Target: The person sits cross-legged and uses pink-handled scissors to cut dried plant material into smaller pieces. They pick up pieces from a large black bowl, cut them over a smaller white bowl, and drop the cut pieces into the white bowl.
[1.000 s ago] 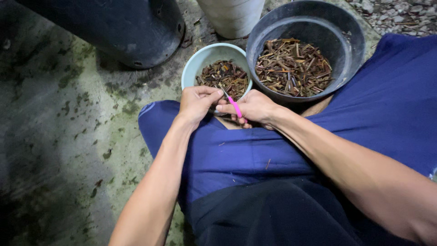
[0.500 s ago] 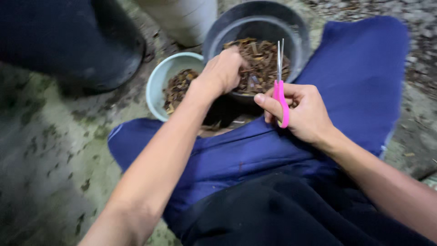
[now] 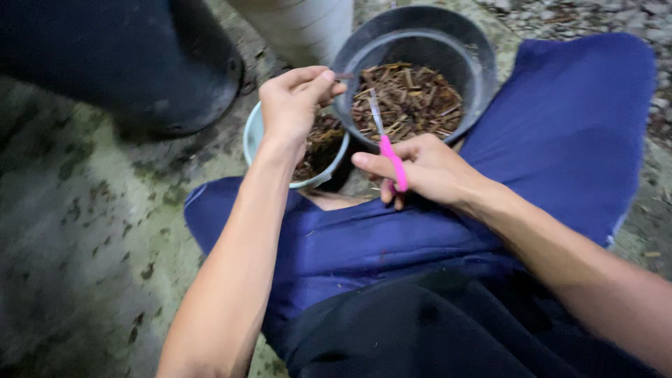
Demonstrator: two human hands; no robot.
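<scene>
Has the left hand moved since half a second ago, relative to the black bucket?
Yes. The left hand was reaching inside the black bucket; now it has drawn back over the rim, pinching a small twig.

Stained concrete floor [image 3: 84, 231] (mossy patches) under black bucket [image 3: 420, 42], pale blue bowl [image 3: 253, 133], dark drum [image 3: 140, 63].

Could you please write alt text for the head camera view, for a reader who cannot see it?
A seated person's left hand pinches a thin brown twig over a black plastic bucket of dry brown stems, while the right hand holds pink-handled scissors. A small pale green bowl sits beside the bucket.
</scene>
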